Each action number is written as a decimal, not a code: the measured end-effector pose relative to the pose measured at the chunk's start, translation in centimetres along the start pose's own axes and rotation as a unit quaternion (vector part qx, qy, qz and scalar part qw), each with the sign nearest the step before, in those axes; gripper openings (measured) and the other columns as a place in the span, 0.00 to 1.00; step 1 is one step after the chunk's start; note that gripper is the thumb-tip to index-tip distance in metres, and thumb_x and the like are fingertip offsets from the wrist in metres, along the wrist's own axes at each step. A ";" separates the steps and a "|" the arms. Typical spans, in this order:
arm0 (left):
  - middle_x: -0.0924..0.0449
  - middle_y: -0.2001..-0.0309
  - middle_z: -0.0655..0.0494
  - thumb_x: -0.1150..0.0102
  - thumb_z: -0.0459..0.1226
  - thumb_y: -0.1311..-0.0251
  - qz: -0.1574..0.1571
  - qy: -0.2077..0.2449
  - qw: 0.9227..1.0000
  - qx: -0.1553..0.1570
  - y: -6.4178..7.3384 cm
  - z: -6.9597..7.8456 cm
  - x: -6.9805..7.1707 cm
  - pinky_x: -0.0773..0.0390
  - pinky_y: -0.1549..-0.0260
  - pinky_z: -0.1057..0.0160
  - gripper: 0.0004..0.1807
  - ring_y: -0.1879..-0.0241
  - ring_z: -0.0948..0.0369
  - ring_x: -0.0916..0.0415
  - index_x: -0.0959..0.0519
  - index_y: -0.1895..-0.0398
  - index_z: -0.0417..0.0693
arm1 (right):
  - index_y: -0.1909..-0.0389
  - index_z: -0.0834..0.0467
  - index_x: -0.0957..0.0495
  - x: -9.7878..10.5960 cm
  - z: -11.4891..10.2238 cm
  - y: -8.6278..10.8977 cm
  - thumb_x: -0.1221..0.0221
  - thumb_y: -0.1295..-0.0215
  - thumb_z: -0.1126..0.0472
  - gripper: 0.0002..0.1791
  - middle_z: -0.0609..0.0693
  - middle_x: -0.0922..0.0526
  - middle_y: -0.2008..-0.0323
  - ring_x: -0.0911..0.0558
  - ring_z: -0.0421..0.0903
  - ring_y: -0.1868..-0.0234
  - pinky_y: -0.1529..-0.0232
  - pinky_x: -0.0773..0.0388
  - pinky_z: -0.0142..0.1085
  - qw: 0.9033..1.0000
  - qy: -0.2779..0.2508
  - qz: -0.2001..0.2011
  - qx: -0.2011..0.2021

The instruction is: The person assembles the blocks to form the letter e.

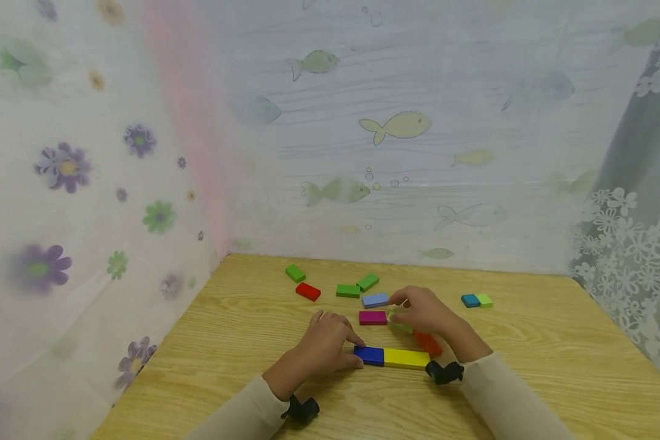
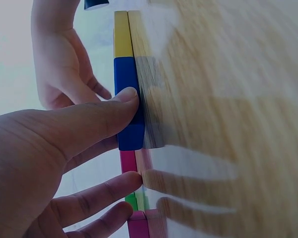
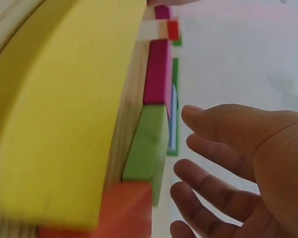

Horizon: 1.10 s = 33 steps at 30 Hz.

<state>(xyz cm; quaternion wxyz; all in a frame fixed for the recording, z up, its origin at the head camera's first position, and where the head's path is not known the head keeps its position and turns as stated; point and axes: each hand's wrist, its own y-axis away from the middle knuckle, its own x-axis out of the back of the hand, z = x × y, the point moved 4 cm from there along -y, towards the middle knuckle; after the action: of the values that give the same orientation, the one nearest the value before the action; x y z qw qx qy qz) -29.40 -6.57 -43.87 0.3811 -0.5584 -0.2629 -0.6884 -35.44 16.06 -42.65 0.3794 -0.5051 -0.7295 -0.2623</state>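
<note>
The blue block (image 1: 369, 355) is pinched by the left hand (image 1: 326, 342), its thumb pressed to the near face and its index finger reached over to the far side; it is set end to end with the yellow block (image 1: 407, 359) on the wooden table (image 1: 225, 366). Behind the yellow block's right end, the orange block (image 1: 429, 344) is seen slanted. The right hand (image 1: 420, 311) is held relaxed and ungripping, its fingers parted near the light green block (image 1: 401, 327); whether that block is touched cannot quite be told. To the light green block's left the magenta block (image 1: 373, 318) is placed, with the light blue block (image 1: 375, 300) behind it. Farther back, three green blocks (image 1: 348, 291) and a red block (image 1: 308, 292) are scattered.
</note>
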 end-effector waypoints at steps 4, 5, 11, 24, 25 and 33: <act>0.18 0.52 0.66 0.25 0.57 0.44 0.000 0.005 1.000 0.001 0.0 0.0 0.0 0.44 0.29 0.32 0.15 0.42 0.57 0.28 0.10 0.53 0.74 | 0.45 0.55 0.15 0.7 1.0 1.0 0.32 0.33 0.57 0.17 0.52 0.15 0.47 0.18 0.52 0.48 0.52 0.15 0.44 1.000 -0.025 0.015 -0.010; 0.18 0.52 0.66 0.25 0.57 0.44 0.001 0.008 1.000 0.001 0.1 0.0 0.0 0.44 0.29 0.32 0.15 0.42 0.56 0.28 0.10 0.53 0.73 | 0.45 0.56 0.15 0.9 1.2 1.2 0.32 0.32 0.57 0.16 0.52 0.15 0.48 0.18 0.51 0.50 0.54 0.15 0.43 0.999 -0.032 0.016 -0.014; 0.18 0.52 0.66 0.25 0.55 0.44 0.004 0.018 1.000 0.002 0.2 0.2 0.2 0.45 0.28 0.31 0.15 0.41 0.56 0.28 0.10 0.53 0.72 | 0.47 0.57 0.15 1.4 2.3 2.7 0.33 0.31 0.55 0.16 0.50 0.16 0.56 0.18 0.47 0.56 0.57 0.16 0.39 0.998 -0.052 0.021 -0.034; 0.19 0.51 0.66 0.25 0.56 0.43 -0.001 0.021 1.000 0.003 0.1 0.3 0.0 0.46 0.28 0.31 0.15 0.40 0.56 0.28 0.10 0.52 0.72 | 0.55 0.60 0.16 1.5 3.6 5.2 0.31 0.34 0.54 0.14 0.50 0.18 0.65 0.23 0.46 0.65 0.66 0.23 0.38 0.997 -0.056 0.017 -0.054; 0.19 0.52 0.66 0.25 0.56 0.43 -0.002 0.020 1.000 0.003 0.1 0.3 -0.1 0.46 0.28 0.31 0.15 0.40 0.56 0.28 0.10 0.52 0.72 | 0.55 0.60 0.16 1.5 3.7 5.3 0.31 0.34 0.54 0.14 0.50 0.18 0.65 0.23 0.46 0.66 0.67 0.23 0.38 0.997 -0.057 0.014 -0.054; 0.19 0.52 0.66 0.25 0.56 0.43 0.001 0.016 1.000 0.001 0.1 0.3 0.0 0.46 0.28 0.32 0.15 0.40 0.56 0.28 0.10 0.53 0.72 | 0.53 0.62 0.17 1.0 4.4 5.4 0.30 0.34 0.54 0.17 0.50 0.19 0.65 0.24 0.47 0.67 0.67 0.23 0.38 0.996 -0.070 -0.003 -0.057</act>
<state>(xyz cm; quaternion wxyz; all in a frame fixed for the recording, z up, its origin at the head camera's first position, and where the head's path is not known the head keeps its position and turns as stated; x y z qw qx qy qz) -29.15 -6.43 -43.77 0.3868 -0.5470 -0.2566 -0.6967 -31.84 21.88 -44.30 0.2972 -0.5405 -0.7396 -0.2692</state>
